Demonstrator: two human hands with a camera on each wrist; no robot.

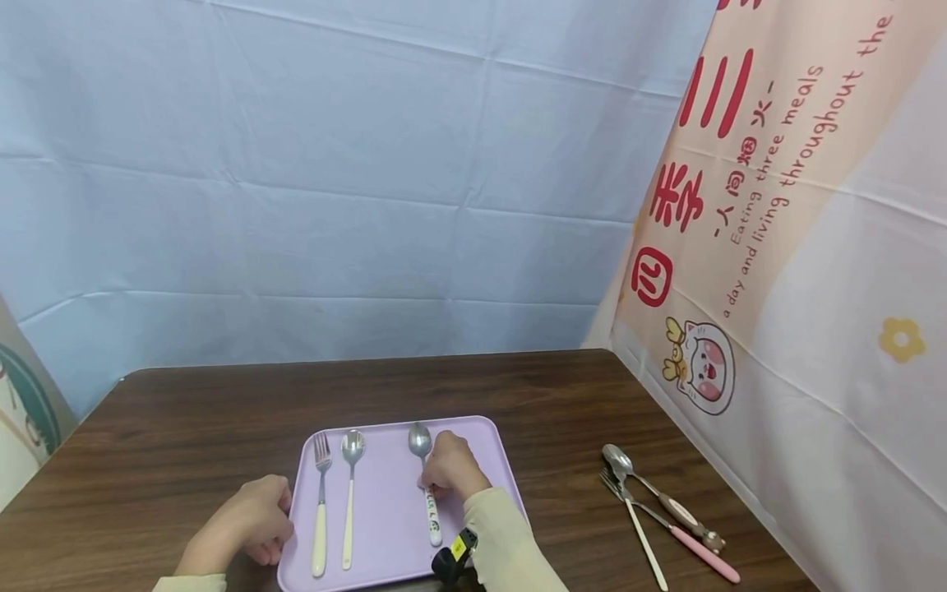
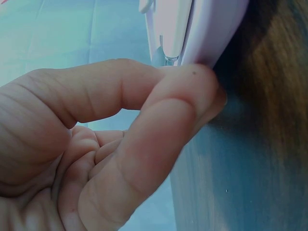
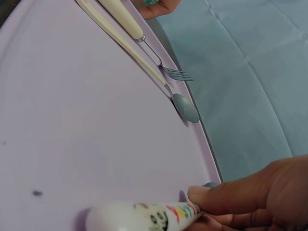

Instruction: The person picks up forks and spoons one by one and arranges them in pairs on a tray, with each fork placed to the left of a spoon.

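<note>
A lilac tray point(image 1: 388, 510) lies on the table. At its left rim is my left hand point(image 1: 255, 518), thumb and index finger curled together and pinching the edge; the left wrist view shows the fingertips at the rim point(image 2: 219, 29). Over the tray's right half, my right hand point(image 1: 453, 464) pinches a spoon by its white, cartoon-printed handle point(image 3: 154, 217). That spoon's bowl point(image 1: 419, 440) points to the far rim. On the tray's left side, a cream-handled fork point(image 1: 321, 514) and a slim cream-handled spoon point(image 1: 348, 514) lie side by side, bowl and tines away from me.
To the right on the dark wooden table point(image 1: 222, 419) lie a spoon with a decorated handle point(image 1: 676, 510), a pink-handled fork point(image 1: 703, 552) and a white-handled spoon or similar utensil point(image 1: 645, 543), crossing. A pale blue cloth point(image 1: 333, 205) hangs behind; a printed cloth point(image 1: 836, 329) hangs at right.
</note>
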